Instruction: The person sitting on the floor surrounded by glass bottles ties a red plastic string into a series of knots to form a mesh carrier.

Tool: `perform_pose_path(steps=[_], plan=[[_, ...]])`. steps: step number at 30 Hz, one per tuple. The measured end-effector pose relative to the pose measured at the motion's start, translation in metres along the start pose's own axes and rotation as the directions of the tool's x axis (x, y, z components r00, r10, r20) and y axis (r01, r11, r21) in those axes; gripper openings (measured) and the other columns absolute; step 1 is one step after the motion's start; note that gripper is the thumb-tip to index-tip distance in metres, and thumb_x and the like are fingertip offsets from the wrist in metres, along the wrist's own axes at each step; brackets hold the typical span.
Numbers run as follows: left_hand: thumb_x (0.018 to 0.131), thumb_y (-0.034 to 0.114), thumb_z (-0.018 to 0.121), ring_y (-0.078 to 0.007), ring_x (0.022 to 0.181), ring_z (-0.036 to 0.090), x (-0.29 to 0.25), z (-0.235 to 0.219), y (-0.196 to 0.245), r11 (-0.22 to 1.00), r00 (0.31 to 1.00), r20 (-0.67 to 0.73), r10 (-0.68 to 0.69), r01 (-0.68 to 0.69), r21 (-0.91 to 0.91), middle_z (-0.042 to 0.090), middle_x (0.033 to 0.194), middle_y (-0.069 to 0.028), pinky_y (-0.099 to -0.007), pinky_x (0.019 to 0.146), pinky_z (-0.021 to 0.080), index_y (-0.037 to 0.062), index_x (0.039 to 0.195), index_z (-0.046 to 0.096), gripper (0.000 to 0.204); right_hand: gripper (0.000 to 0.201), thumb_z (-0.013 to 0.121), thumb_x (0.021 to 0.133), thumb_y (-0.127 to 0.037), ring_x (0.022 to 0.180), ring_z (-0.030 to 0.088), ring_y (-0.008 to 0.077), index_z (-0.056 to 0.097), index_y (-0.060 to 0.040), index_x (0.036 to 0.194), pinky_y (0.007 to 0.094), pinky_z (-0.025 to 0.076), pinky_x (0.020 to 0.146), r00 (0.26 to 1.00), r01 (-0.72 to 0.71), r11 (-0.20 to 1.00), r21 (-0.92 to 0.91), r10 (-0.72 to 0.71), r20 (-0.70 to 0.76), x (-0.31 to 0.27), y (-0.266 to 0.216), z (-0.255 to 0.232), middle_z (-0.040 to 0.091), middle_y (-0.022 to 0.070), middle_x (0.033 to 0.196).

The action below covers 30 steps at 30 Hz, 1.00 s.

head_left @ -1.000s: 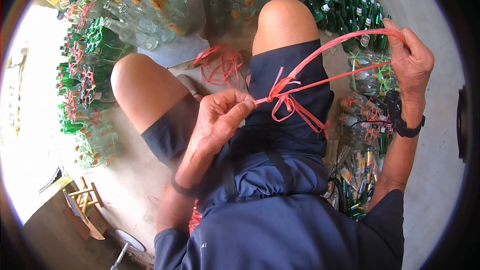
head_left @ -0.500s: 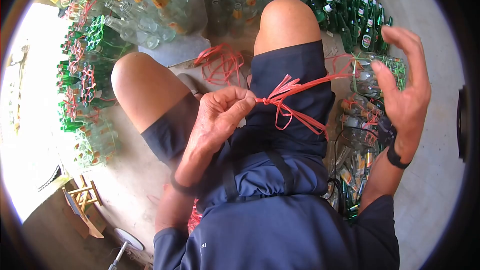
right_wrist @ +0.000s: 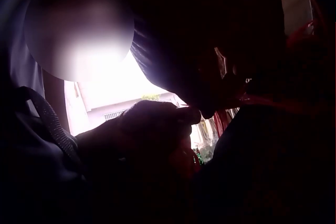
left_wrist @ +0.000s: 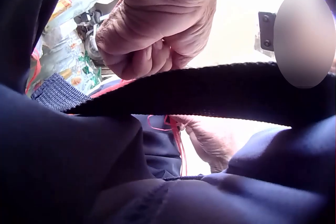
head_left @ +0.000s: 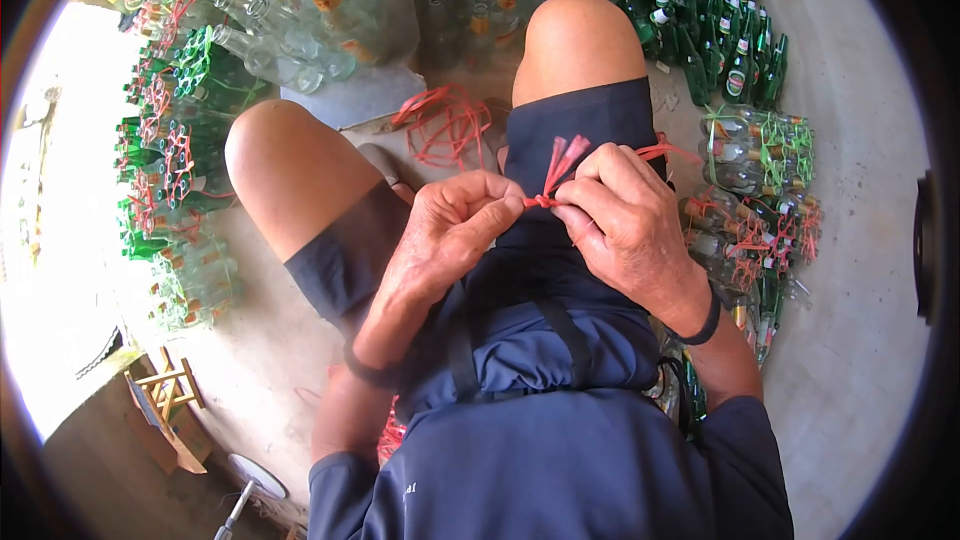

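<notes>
Prob. snugging a knot (head_left: 542,202) in red string (head_left: 551,180), held mid-lap over dark shorts (head_left: 590,112).
Pinched by L grip (head_left: 455,225) at knot's 9 o'clock and by R grip (head_left: 625,225) at approx. 3. Running 9-to-3 along long axis in the short bit showing, w/ loose tails (head_left: 570,155) splayed up to 12–1. Next, likely calling for a firm, even outward pull w/ both pinches tight, then a quick check for slip. With a red tangle (head_left: 447,127) on floor (head_left: 860,240) toward 10.

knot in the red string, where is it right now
In the head view, right of centre, the knot sits between the left hand and right hand, in front of the dark shorts.
</notes>
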<state>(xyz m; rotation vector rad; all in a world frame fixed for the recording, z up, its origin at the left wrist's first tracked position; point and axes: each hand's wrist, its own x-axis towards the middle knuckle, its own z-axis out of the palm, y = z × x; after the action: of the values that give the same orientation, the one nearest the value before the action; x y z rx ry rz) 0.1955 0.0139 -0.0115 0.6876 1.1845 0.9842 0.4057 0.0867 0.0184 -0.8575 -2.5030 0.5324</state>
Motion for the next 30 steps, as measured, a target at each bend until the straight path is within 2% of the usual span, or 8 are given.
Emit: perform_pose_path(steps=[3, 6, 8, 12, 14, 18, 22, 30], plan=[[0.102, 0.013, 0.067, 0.0024, 0.064, 0.042, 0.000, 0.000, -0.002, 1.000, 1.000, 0.008, 0.012, -0.012, 0.024, 0.060, 0.078, 0.0101, -0.0184, 0.056, 0.032, 0.0025, 0.103, 0.073, 0.012, 0.021, 0.077, 0.075, 0.000, 0.084, 0.060, 0.0291, 0.066, -0.0057, 0.092, 0.0409, 0.051, 0.074, 1.000, -0.013, 0.999, 0.033, 0.012, 0.015, 0.004, -0.003, -0.003, 0.056, 0.0076, 0.089], [0.101, 0.007, 0.064, -0.0041, 0.069, 0.050, 0.001, 0.001, -0.005, 0.961, 0.978, -0.004, 0.206, -0.202, 0.187, 0.067, 0.091, 0.0016, -0.0226, 0.061, 0.042, 0.0020, 0.110, 0.071, 0.013, 0.018, 0.076, 0.078, -0.001, 0.082, 0.060, 0.0301, 0.065, -0.0056, 0.090, 0.0413, 0.051, 0.074, 0.997, -0.068, 0.996, 0.065, 0.065, 0.046, 0.003, -0.005, -0.003, 0.059, 0.0083, 0.087], [0.098, 0.000, 0.064, -0.0011, 0.068, 0.049, -0.002, 0.006, 0.003, 0.793, 0.899, -0.074, 0.433, -0.340, 0.506, 0.065, 0.101, 0.0000, -0.0216, 0.060, 0.041, 0.0036, 0.112, 0.073, 0.017, 0.017, 0.076, 0.079, -0.002, 0.081, 0.061, 0.0305, 0.064, -0.0056, 0.090, 0.0417, 0.051, 0.073, 0.995, -0.082, 0.994, 0.067, 0.078, 0.063, 0.003, -0.007, -0.003, 0.060, 0.0085, 0.085], [0.092, -0.007, 0.065, -0.0073, 0.075, 0.059, -0.001, 0.012, 0.006, 0.750, 0.858, -0.031, 0.512, -0.429, 0.503, 0.065, 0.107, -0.0044, -0.0242, 0.066, 0.047, 0.0047, 0.111, 0.074, 0.024, 0.016, 0.075, 0.079, -0.002, 0.078, 0.062, 0.0318, 0.063, -0.0055, 0.090, 0.0433, 0.051, 0.071, 0.992, -0.105, 0.990, 0.096, 0.097, 0.078, 0.004, -0.008, -0.003, 0.060, 0.0095, 0.081], [0.087, -0.011, 0.068, -0.0146, 0.084, 0.067, 0.001, 0.012, 0.004, 0.625, 0.792, 0.086, 0.604, -0.539, 0.565, 0.065, 0.104, -0.0061, -0.0271, 0.072, 0.052, 0.0043, 0.109, 0.074, 0.028, 0.016, 0.075, 0.079, -0.002, 0.077, 0.062, 0.0325, 0.063, -0.0052, 0.089, 0.0437, 0.051, 0.070, 0.990, -0.120, 0.987, 0.103, 0.111, 0.093, 0.004, -0.006, -0.004, 0.060, 0.0101, 0.081], [0.085, -0.005, 0.071, -0.0255, 0.080, 0.071, -0.001, 0.013, 0.003, 0.589, 0.802, 0.114, 0.586, -0.518, 0.621, 0.069, 0.101, -0.0074, -0.0356, 0.069, 0.056, 0.0089, 0.102, 0.075, 0.022, 0.015, 0.074, 0.079, 0.000, 0.075, 0.062, 0.0337, 0.062, -0.0045, 0.087, 0.0443, 0.051, 0.067, 0.989, -0.119, 0.983, 0.137, 0.105, 0.108, 0.004, -0.005, -0.006, 0.061, 0.0113, 0.079], [0.084, -0.003, 0.073, -0.0269, 0.076, 0.071, 0.003, 0.012, -0.002, 0.568, 0.770, 0.115, 0.627, -0.553, 0.609, 0.069, 0.096, -0.0077, -0.0363, 0.067, 0.056, 0.0075, 0.100, 0.075, 0.020, 0.014, 0.073, 0.079, 0.000, 0.075, 0.062, 0.0336, 0.062, -0.0042, 0.086, 0.0440, 0.051, 0.067, 0.984, -0.144, 0.975, 0.172, 0.123, 0.128, 0.003, -0.006, -0.007, 0.061, 0.0112, 0.078], [0.081, -0.006, 0.075, -0.0145, 0.067, 0.062, 0.003, 0.013, -0.005, 0.589, 0.791, 0.114, 0.601, -0.535, 0.605, 0.068, 0.090, -0.0073, -0.0279, 0.056, 0.048, 0.0014, 0.094, 0.071, 0.016, 0.011, 0.073, 0.082, -0.003, 0.075, 0.063, 0.0333, 0.063, -0.0042, 0.086, 0.0438, 0.050, 0.066, 0.975, -0.174, 0.970, 0.168, 0.145, 0.170, 0.003, -0.005, -0.007, 0.061, 0.0110, 0.077]])
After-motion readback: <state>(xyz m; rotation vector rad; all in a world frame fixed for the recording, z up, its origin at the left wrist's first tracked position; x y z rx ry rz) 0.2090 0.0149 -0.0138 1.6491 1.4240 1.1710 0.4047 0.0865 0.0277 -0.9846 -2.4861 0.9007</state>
